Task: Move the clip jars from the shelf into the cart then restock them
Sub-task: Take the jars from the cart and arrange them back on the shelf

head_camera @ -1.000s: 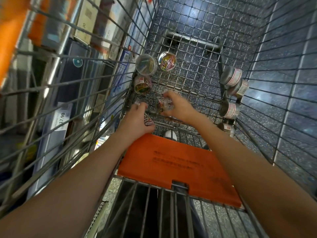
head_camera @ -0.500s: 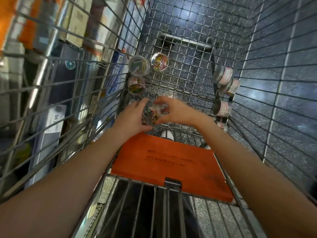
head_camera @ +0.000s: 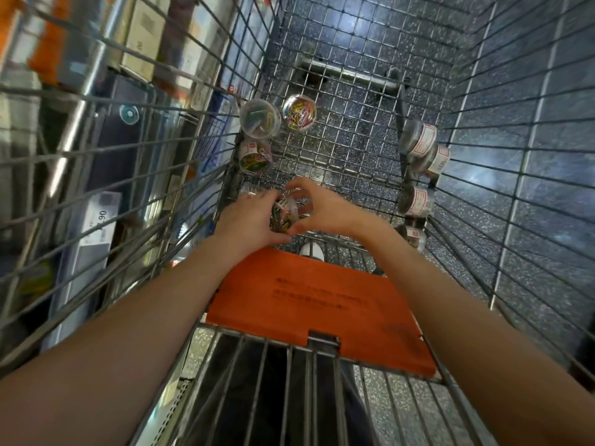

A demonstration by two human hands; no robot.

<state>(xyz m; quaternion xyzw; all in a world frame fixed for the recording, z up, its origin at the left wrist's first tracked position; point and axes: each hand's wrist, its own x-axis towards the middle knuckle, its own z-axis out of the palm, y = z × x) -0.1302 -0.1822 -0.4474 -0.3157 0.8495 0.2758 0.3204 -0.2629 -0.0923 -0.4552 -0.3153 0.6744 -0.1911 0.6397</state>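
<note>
Both my hands reach down into a wire shopping cart (head_camera: 347,146). My left hand (head_camera: 248,220) and my right hand (head_camera: 325,207) close together around clear clip jars (head_camera: 285,214) full of coloured paper clips, low at the cart's near end. Three more clip jars lie along the cart's left side: one with green clips (head_camera: 260,118), one with mixed colours (head_camera: 299,112), one with yellow and green clips (head_camera: 255,156). Several labelled jars (head_camera: 418,140) lie on their sides along the right wall.
An orange child-seat flap (head_camera: 315,304) lies folded just below my hands. Store shelves with boxed goods and a price tag (head_camera: 99,220) stand beyond the cart's left wire wall. Speckled grey floor tiles (head_camera: 531,188) show through the mesh on the right.
My hands have drawn together: the right hand brought its jar toward the left one, and both now cup the jars between them. The view shifted slightly down and left.
</note>
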